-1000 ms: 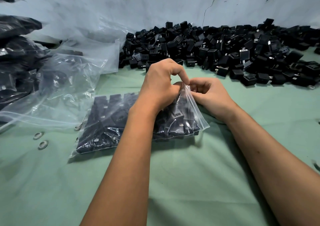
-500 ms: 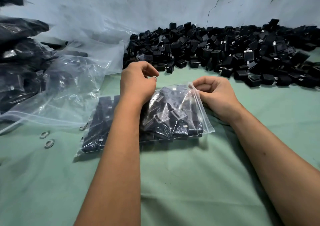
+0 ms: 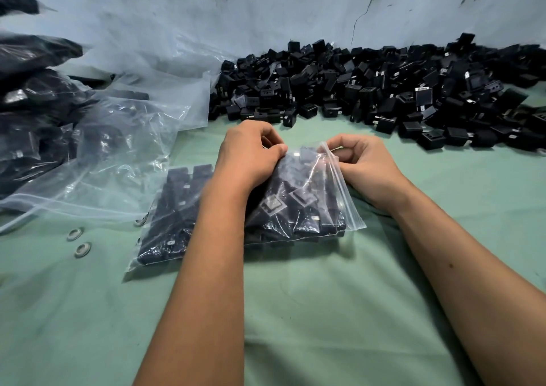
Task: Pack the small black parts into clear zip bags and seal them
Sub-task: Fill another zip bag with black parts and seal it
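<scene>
One clear plastic zip bag (image 3: 295, 202) is filled with small black parts; left hand (image 3: 248, 155) and right hand (image 3: 363, 161) pinch its zip edge, while a large loose black pile (image 3: 384, 90) awaits packing.

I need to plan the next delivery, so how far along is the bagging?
Done: filled bags are stacked at the left. In hand: one filled bag lies on the green cloth, with the left hand and right hand pinching its zip edge. Left: a big heap of loose black parts and empty bags.
</scene>
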Available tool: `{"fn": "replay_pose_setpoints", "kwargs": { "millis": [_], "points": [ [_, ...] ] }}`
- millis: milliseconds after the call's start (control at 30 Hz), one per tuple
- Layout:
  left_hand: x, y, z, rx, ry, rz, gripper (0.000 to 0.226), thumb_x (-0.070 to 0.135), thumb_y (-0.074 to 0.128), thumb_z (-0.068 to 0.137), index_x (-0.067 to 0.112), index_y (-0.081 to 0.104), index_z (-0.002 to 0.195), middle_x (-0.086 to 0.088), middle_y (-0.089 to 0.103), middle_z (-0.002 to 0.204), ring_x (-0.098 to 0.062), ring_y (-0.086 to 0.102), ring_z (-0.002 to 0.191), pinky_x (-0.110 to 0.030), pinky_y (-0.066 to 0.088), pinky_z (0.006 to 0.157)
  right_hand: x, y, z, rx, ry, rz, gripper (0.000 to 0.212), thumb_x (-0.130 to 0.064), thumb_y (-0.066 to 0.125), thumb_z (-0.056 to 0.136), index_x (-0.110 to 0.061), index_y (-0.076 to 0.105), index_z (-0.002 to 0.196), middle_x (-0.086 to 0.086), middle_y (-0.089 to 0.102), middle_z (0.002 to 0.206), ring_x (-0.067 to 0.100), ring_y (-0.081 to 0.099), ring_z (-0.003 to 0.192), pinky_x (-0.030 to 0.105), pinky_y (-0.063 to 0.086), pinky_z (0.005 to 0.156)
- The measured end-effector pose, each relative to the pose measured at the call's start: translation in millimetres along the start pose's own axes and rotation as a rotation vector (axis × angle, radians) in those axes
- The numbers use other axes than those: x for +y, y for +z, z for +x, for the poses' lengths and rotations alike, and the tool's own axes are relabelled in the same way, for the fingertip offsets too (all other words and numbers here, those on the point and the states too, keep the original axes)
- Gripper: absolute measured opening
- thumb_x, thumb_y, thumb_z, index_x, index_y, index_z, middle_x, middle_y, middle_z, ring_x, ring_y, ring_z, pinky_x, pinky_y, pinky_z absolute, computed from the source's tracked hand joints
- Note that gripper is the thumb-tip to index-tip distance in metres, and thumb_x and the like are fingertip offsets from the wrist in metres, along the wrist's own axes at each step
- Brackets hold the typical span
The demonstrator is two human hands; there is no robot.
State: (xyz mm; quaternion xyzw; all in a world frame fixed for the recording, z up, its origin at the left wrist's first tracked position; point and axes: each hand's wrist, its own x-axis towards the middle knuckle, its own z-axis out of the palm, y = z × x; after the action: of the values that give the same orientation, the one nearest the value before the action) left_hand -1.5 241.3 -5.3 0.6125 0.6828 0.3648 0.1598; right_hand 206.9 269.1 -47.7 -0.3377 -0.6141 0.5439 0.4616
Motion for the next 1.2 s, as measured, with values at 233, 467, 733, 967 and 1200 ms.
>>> {"fn": "replay_pose_setpoints", "kwargs": {
  "millis": [233, 467, 733, 967, 1200],
  "points": [
    [7, 3, -1, 0.004, -0.001, 0.058, 0.014, 0.031, 0.080, 0.088, 0.030, 0.071, 0.076, 0.013, 0.069, 0.087, -0.009, 0.065, 0.084, -0.036, 0.056, 0.083, 0, -2, 0, -0.130, 0.044, 0.059, 0.025, -0.011, 0.077, 0.084, 0.001, 0.073, 0.106, 0.021, 0.077, 0.091, 0.023, 0.076, 0.073, 0.029, 0.062, 0.064],
    [33, 29, -11, -0.031, 0.066, 0.379, 0.036, 0.054, 0.049, 0.101, 0.027, 0.062, 0.121, -0.007, 0.054, 0.132, -0.029, 0.039, 0.131, -0.048, 0.038, 0.105, 6, -4, 8, 0.199, 0.019, -0.027, 0.003, -0.010, 0.077, 0.090, -0.011, 0.076, 0.087, 0.012, 0.077, 0.079, 0.018, 0.062, 0.060, 0.023, 0.052, 0.053],
    [30, 33, -13, -0.198, -0.023, 0.591, 0.063, 0.064, 0.023, 0.104, 0.021, 0.046, 0.145, -0.015, 0.045, 0.147, -0.033, 0.035, 0.139, -0.055, 0.033, 0.112, 3, -59, 12, 0.823, 0.175, -1.068, 0.030, -0.030, 0.067, 0.087, -0.030, 0.068, 0.117, 0.007, 0.059, 0.129, 0.031, 0.043, 0.128, 0.038, 0.040, 0.100],
    [30, 31, -11, -0.146, 0.214, 0.239, 0.028, 0.030, 0.050, 0.106, 0.042, 0.063, 0.128, 0.002, 0.050, 0.129, -0.020, 0.034, 0.131, -0.040, 0.033, 0.108, 5, -66, 11, 0.625, 0.303, -1.125, 0.051, -0.040, 0.070, 0.091, -0.036, 0.056, 0.140, 0.003, 0.040, 0.153, 0.031, 0.030, 0.144, 0.047, 0.030, 0.115],
    [31, 28, -11, -0.191, 0.395, 0.106, 0.054, -0.007, 0.052, 0.099, 0.039, 0.076, 0.114, 0.004, 0.048, 0.127, -0.005, 0.028, 0.118, 0.012, 0.017, 0.085, 5, -40, 12, 0.329, -0.062, -0.926, 0.027, -0.015, 0.081, 0.084, -0.025, 0.076, 0.108, 0.000, 0.056, 0.107, 0.016, 0.058, 0.082, 0.018, 0.045, 0.079]
  ]
}}
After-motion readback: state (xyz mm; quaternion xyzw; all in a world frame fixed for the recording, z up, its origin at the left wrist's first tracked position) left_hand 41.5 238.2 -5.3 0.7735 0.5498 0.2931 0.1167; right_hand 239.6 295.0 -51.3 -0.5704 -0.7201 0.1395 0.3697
